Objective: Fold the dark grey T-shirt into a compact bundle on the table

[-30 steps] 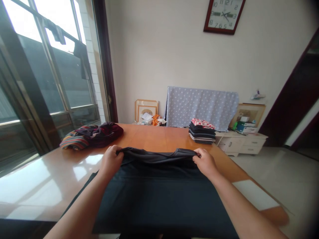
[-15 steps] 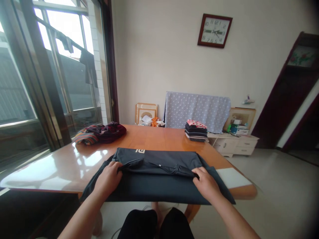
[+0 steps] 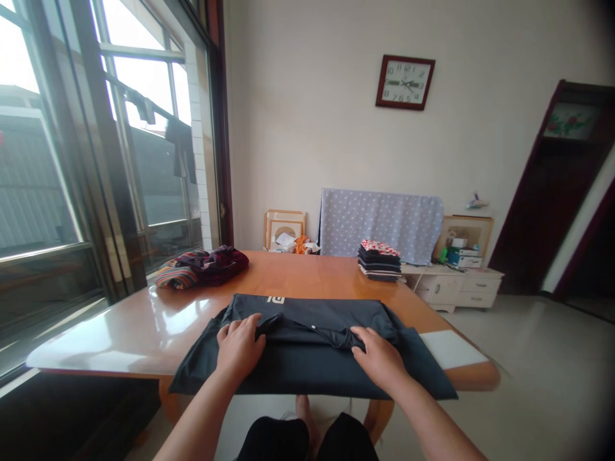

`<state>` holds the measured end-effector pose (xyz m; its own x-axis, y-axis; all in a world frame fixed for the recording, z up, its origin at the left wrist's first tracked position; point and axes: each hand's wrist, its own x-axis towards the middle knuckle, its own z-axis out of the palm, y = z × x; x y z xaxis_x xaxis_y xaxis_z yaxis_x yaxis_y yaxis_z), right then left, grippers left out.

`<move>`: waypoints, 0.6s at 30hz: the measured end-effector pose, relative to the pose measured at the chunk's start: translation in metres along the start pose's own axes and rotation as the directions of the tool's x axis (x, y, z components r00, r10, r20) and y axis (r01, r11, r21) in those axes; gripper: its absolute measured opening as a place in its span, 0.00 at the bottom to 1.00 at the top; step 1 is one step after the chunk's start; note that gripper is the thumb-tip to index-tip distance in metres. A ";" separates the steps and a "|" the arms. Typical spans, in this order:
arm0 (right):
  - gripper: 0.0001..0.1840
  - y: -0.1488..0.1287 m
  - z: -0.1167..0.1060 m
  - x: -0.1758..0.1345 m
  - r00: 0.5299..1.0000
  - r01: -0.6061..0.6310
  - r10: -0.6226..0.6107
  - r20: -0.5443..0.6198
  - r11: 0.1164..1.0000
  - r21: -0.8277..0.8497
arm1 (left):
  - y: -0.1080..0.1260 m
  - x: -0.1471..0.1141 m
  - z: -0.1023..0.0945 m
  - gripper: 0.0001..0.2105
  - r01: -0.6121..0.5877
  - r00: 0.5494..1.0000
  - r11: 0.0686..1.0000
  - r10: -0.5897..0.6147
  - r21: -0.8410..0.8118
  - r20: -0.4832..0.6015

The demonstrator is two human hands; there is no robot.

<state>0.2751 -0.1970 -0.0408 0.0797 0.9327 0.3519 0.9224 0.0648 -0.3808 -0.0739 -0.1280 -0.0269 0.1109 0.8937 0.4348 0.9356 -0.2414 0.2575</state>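
Observation:
A dark navy T-shirt (image 3: 312,371) lies folded over at the near edge of the table, its lower part reaching past that edge. The collar opening with a small white tag faces me, and a pale print shows on the far side. My left hand (image 3: 240,346) holds the folded layer left of the collar, thumb below and fingers on top. To the right of the collar, my right hand (image 3: 379,357) pinches the same layer between thumb and fingers. The fingertips of both hands are partly hidden by the cloth.
The glossy wooden table (image 3: 298,275) bears a crumpled striped and maroon cloth heap (image 3: 206,266) at back left. A stack of folded clothes (image 3: 379,261) stands at back right. A white sheet (image 3: 449,349) lies near the right edge. Beyond are a dotted cloth cover (image 3: 379,221) and a white cabinet (image 3: 461,288).
Both hands have moved inward along the folded layer, closer to the collar. The shirt lies nearly as before. My view has tilted up slightly.

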 end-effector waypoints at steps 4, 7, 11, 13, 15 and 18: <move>0.15 0.006 0.003 -0.002 0.997 0.029 -0.023 -0.070 0.996 0.080 | 0.000 -0.003 -0.002 0.15 0.007 1.000 0.999 -0.007 -0.049 0.003; 0.14 0.006 -0.003 -0.007 0.987 0.079 -0.052 -0.153 0.981 0.178 | -0.004 -0.006 -0.008 0.11 0.025 0.998 0.992 -0.032 -0.122 -0.060; 0.12 0.005 -0.010 -0.020 0.965 0.155 -0.085 -0.248 0.948 0.278 | -0.015 -0.013 -0.013 0.10 -0.020 0.989 0.970 -0.017 -0.243 -0.148; 0.13 0.008 -0.010 -0.028 0.964 0.179 -0.108 -0.241 0.938 0.296 | -0.020 -0.020 -0.014 0.10 -0.033 0.993 0.958 -0.001 -0.286 -0.118; 0.13 0.012 -0.009 -0.037 0.972 0.188 -0.134 -0.191 0.935 0.301 | -0.023 -0.028 -0.015 0.10 -0.026 0.998 0.954 0.009 -0.300 -0.060; 0.14 0.014 -0.011 -0.047 0.982 0.173 -0.137 -0.130 0.930 0.323 | -0.022 -0.036 -0.018 0.12 -0.008 1.000 0.956 0.014 -0.292 0.016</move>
<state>0.2882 -0.2437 -0.0533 0.0013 0.8608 0.5089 0.7498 0.3359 -0.5701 -0.1048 -0.1617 -0.0331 0.1292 0.8963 0.4243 0.7963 -0.3488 0.4942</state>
